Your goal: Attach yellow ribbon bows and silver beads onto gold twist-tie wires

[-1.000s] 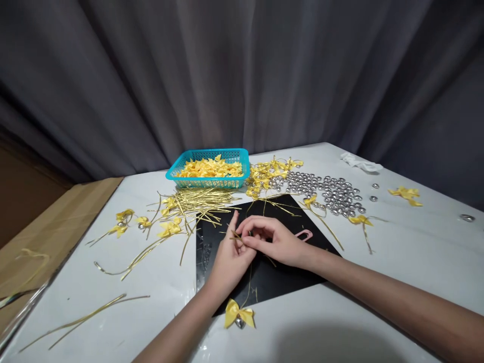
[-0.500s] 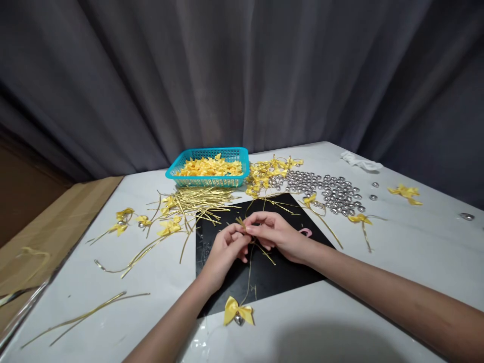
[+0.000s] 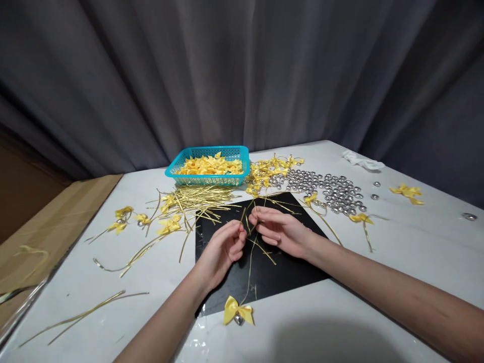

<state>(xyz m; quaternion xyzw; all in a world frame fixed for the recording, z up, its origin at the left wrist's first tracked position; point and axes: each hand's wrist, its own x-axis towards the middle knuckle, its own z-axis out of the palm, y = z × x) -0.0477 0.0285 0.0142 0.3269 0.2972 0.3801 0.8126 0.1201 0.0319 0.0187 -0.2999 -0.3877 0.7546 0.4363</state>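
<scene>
Over the black mat (image 3: 272, 282), my left hand (image 3: 224, 248) is closed, its thumb and forefinger pinching a gold twist tie (image 3: 242, 214). My right hand (image 3: 283, 231) is just to the right, fingertips pinched on another strand of the gold tie beside it. A thin gold cord (image 3: 249, 272) runs down from between the hands to a yellow bow (image 3: 231, 308) with a silver heart bead (image 3: 238, 319), lying at the mat's near edge. One more gold strip (image 3: 266, 254) lies on the mat below my right fingers.
A teal basket (image 3: 207, 180) of yellow bows stands at the back, with a heap of gold ties (image 3: 206, 196) before it. Silver heart beads (image 3: 340, 194) spread at the back right. Finished-looking bows (image 3: 170, 225) lie left, and a white cloth (image 3: 362, 161) lies far right.
My hands were together, fingers meeting on the gold tie; now they have drawn slightly apart, with strands standing up between them. The bow at the near edge has stayed put.
</scene>
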